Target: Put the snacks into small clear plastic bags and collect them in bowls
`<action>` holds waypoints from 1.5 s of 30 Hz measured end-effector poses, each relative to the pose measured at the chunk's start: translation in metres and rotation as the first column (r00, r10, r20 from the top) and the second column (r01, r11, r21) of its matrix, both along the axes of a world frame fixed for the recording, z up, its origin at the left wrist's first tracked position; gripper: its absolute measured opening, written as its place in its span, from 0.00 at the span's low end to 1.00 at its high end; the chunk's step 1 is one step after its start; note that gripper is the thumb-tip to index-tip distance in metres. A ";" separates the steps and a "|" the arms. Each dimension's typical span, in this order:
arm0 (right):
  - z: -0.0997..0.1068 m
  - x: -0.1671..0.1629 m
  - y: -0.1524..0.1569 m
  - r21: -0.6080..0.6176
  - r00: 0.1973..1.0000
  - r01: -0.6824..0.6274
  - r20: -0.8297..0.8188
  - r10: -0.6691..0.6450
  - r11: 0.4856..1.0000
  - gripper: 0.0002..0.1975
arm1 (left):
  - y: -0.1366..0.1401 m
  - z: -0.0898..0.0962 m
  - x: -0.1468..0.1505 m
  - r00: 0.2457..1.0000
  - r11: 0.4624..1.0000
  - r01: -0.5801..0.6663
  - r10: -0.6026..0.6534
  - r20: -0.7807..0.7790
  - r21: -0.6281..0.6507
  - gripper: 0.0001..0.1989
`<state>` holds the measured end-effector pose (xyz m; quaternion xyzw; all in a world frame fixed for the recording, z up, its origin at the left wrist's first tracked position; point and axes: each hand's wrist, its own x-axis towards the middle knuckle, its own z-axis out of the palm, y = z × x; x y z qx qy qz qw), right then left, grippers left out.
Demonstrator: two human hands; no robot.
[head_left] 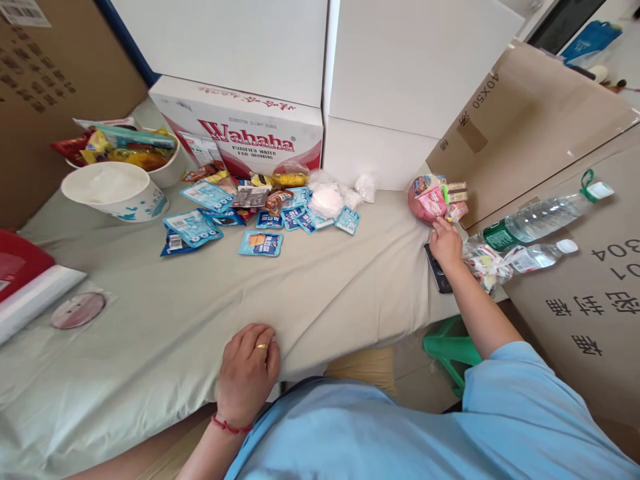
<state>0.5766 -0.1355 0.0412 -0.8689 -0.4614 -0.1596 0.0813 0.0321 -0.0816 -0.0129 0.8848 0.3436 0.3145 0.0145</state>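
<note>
Just past the R hand [447, 245], grip unclear, a reddish bowl [415, 206] holds snack packs [431, 201], prob. to keep 'em together, while the L hand [249, 367], empty & loosely open, rests on the cloth [320, 293], apparently for support.

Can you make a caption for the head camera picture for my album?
Right hand at a pink packet, left hand on the tablecloth, blue packets lying near a Wahaha box.
</note>
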 end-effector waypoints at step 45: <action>-0.055 -0.086 -0.001 0.065 0.828 -0.499 -0.256 0.498 0.864 0.20 | 0.275 0.075 -0.062 0.879 0.875 -0.476 0.470 -0.076 -0.094 0.19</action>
